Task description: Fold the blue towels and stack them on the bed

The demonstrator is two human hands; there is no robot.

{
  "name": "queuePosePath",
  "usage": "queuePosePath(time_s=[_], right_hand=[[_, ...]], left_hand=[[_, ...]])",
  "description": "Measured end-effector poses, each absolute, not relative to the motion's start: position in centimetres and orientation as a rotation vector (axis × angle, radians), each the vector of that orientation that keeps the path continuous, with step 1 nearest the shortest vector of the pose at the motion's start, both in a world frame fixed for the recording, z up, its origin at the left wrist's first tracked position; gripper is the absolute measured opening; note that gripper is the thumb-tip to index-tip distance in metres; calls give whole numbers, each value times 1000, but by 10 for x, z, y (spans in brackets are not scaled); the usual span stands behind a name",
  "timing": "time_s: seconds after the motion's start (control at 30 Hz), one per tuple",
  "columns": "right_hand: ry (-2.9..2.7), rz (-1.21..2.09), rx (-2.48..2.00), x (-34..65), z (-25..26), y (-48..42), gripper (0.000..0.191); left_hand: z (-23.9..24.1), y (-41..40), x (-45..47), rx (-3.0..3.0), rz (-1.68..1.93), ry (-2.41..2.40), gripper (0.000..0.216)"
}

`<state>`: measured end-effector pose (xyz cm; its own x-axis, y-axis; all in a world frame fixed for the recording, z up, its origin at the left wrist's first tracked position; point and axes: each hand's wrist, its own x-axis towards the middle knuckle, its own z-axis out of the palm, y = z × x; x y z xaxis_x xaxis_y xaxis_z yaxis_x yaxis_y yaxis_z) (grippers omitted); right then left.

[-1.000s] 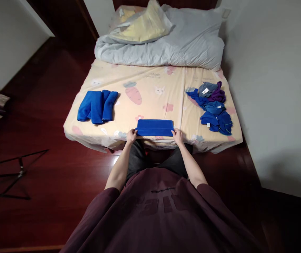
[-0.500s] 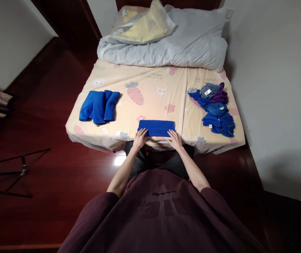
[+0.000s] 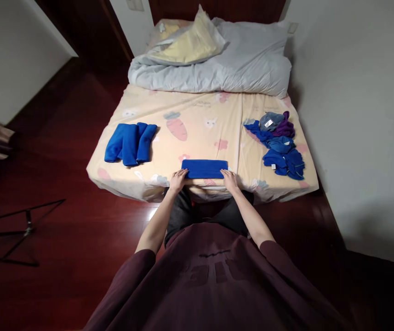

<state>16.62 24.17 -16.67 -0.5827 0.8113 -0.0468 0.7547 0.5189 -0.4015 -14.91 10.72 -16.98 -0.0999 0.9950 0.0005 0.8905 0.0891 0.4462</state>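
- Raised lettering (image 3: 214, 274) runs across the chest of the dark maroon shirt (image 3: 214, 303); folds distort it and the word cannot be made out.
- Faint printed text (image 3: 202, 104) shows on the cream bed sheet (image 3: 197, 138), among carrots, rabbit faces and pink flowers; it is too small to read.
- A white tag (image 3: 268, 123) on a grey-blue cloth (image 3: 273, 120) and another on the nearest blue cloth (image 3: 281, 158) in the crumpled pile at the right are unreadable.
- A purple cloth (image 3: 284, 127) lies in that pile, beside the grey-blue one.
- A translucent cover (image 3: 221, 42) surrounds part of a yellow pillow (image 3: 197, 48) on the grey-white quilt (image 3: 217, 76); whether it is a bag or a case, I cannot tell.
- The folded blue cloth (image 3: 205, 169) lies flat as a long strip at the bed's near edge, between the hands.
- The left hand (image 3: 177, 180) has its fingers on the strip's near left corner, the right hand (image 3: 230, 180) on the near right; whether they pinch or only press, I cannot tell.
- Folded blue cloths (image 3: 130, 145) lie together at the left.
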Motion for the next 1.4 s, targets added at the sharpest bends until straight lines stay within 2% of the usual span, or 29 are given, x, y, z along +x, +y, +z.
queuePosePath(time_s=[0.23,0.43,0.57,0.7,1.13,1.4], right_hand=[[-2586,640,-1326,179,-157,249,62],[-2273,967,-1271,190,-163,257,52],[-2009,1043,-1312,190,-170,258,42],[-1846,1094,-1375,189,-176,258,38],[-1755,1002,-1528,186,-188,264,46],[-1859,930,-1639,188,-186,265,52]], left_hand=[[-167,112,-180,1765,459,2097,48],[-174,106,-181,1426,863,1948,39],[-178,105,-173,1153,1082,1841,37],[-179,105,-168,1057,1151,1824,41],[-175,124,-163,927,1043,2066,40],[-168,133,-170,882,802,2227,34]])
